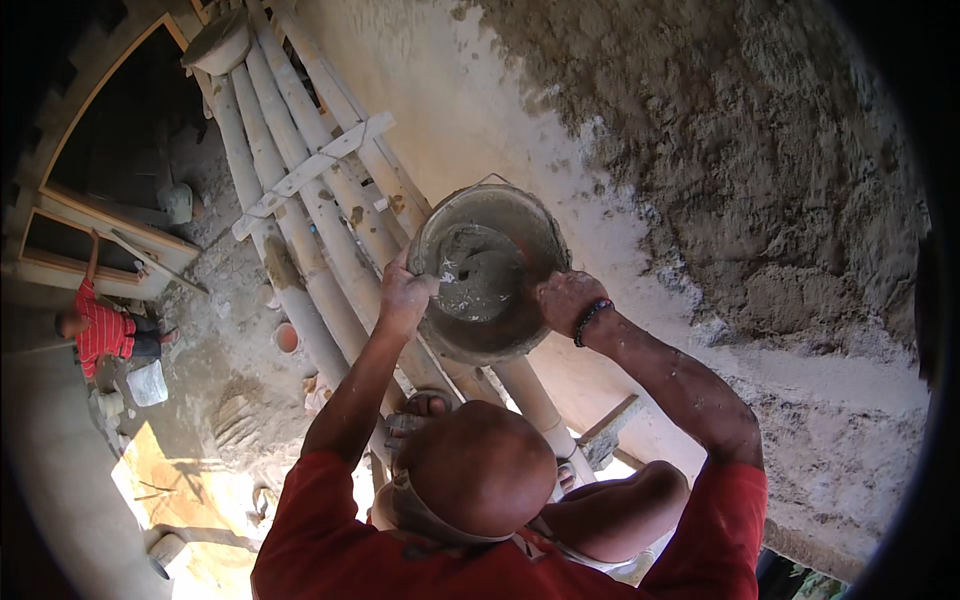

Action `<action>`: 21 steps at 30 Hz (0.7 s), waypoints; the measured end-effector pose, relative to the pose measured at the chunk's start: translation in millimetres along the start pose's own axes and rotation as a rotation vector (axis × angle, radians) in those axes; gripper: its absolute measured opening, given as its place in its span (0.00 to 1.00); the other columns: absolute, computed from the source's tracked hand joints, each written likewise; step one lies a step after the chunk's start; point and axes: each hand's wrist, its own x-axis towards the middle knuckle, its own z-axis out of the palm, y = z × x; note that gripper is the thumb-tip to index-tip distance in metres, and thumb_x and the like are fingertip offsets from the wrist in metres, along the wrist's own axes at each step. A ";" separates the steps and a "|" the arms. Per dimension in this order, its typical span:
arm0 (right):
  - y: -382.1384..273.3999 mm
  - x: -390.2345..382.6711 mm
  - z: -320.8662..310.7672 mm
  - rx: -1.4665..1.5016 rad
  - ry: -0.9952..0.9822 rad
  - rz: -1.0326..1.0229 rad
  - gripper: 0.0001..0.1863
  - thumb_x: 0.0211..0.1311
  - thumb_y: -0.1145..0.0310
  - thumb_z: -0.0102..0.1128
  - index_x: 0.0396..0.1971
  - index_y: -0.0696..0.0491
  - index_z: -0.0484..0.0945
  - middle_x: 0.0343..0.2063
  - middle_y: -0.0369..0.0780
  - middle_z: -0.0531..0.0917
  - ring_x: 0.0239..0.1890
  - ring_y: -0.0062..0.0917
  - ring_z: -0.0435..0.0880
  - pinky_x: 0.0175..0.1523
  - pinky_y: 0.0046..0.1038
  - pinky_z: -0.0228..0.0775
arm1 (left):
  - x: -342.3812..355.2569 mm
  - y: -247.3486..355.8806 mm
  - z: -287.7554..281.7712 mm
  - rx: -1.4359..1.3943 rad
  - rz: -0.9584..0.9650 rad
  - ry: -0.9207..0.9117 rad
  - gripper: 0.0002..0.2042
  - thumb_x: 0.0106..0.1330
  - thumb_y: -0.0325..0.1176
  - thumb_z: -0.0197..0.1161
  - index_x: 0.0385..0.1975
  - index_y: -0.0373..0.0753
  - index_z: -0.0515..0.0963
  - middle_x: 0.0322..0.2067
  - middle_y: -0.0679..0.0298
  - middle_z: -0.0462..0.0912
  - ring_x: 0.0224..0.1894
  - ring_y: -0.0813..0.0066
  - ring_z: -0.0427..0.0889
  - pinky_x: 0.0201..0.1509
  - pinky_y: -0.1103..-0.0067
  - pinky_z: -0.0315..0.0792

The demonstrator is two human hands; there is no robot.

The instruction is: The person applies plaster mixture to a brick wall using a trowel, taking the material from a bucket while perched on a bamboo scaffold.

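Observation:
A round bucket (436,330) is held between my two hands over a walkway of round poles. Wet grey mortar (482,285) lies in its bottom, and grey smears coat the inner wall. My left hand (405,298) is closed on the bucket's left rim, with the thumb over the edge. On the opposite side my right hand (568,302), a dark beaded bracelet at its wrist, is closed at the right rim; its fingertips are partly hidden. A thin wire handle (490,180) stands at the far rim.
Pale poles (300,190) run away to the upper left under a wooden crosspiece (320,172); a round basin (218,42) sits at their far end. A wall with rough grey plaster (740,150) rises at right. Below left, a person in a red striped shirt (100,330) is beside a wooden frame (110,235).

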 end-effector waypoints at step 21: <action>-13.1 -28.0 -47.0 0.328 -0.084 -0.171 0.15 0.59 0.66 0.49 0.45 0.46 0.78 0.38 0.41 0.84 0.44 0.37 0.82 0.49 0.40 0.75 | 6.6 16.4 7.6 0.040 0.012 0.041 0.30 0.41 0.17 0.49 0.52 0.29 0.72 0.40 0.60 0.82 0.41 0.73 0.80 0.48 0.81 0.73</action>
